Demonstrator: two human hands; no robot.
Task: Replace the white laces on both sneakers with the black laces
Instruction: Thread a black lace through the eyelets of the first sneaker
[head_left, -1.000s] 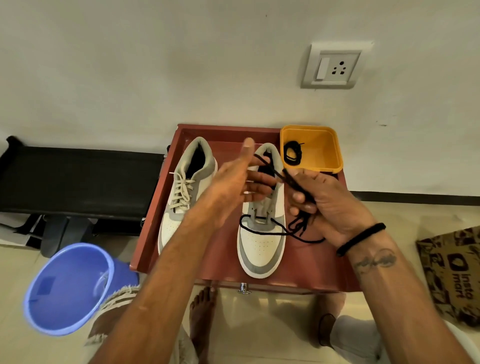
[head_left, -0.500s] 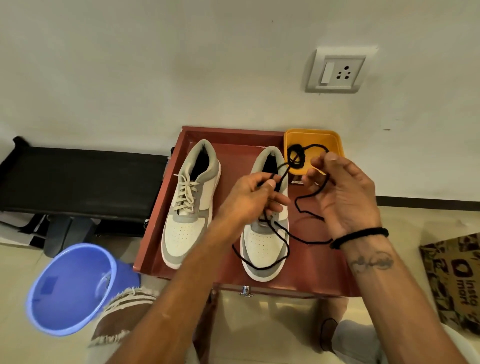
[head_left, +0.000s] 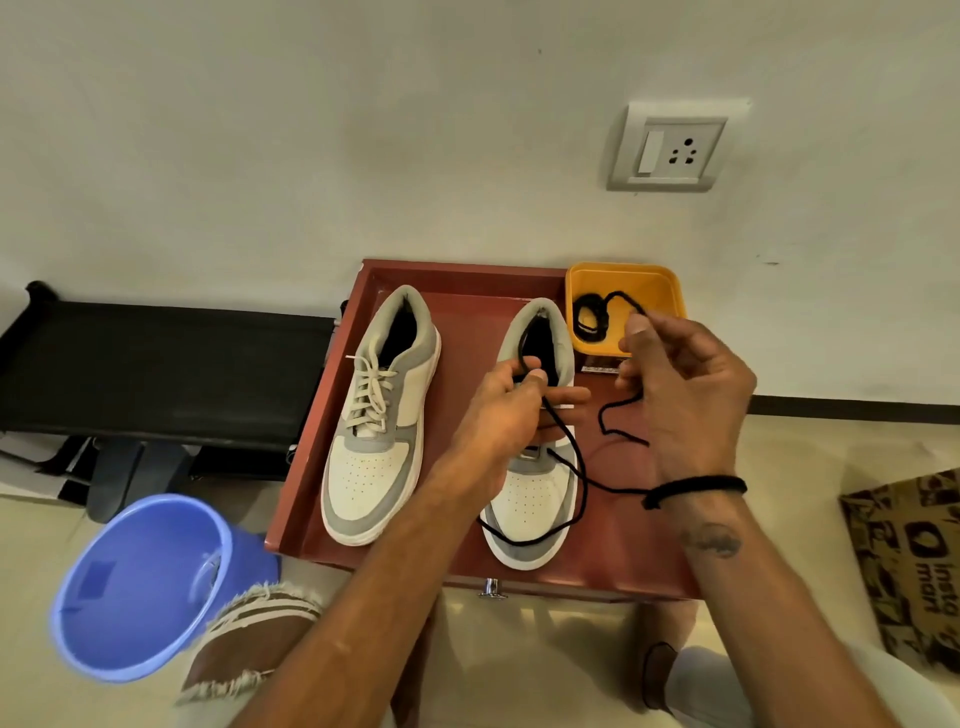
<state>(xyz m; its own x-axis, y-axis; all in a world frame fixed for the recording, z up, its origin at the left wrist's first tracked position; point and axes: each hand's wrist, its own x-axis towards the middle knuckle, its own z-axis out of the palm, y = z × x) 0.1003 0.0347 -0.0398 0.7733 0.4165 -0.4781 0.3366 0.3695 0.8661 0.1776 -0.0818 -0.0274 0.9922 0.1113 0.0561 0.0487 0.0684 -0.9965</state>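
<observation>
Left hand (head_left: 511, 400) was over the right sneaker (head_left: 535, 447), thumb and fingers pinched on the black lace (head_left: 574, 457) above the tongue area. Right hand (head_left: 680, 395) was raised just right of that shoe, fingers curled, pinching the same lace near its other end in front of the yellow tray (head_left: 660, 291). The lace ran from the left hand down across the shoe's front, looped round the toe, then trailed right over the red table (head_left: 457, 306) toward the right wrist, which wore a black wristband (head_left: 696, 488). Whether the lace passed through any eyelets, could not tell; the left hand covered them. The right sneaker showed no white lace. A second coiled black lace (head_left: 589, 319) sat in the yellow tray at the table's back right corner. Left sneaker (head_left: 376, 421) stood beside the right one, apart from it, with its white lace (head_left: 371, 395) still tied. Blue bucket (head_left: 140, 587) stood on the floor left of the table, black bench (head_left: 166, 369) behind it, wall socket (head_left: 670, 148) above, printed bag (head_left: 914, 561) far right.
</observation>
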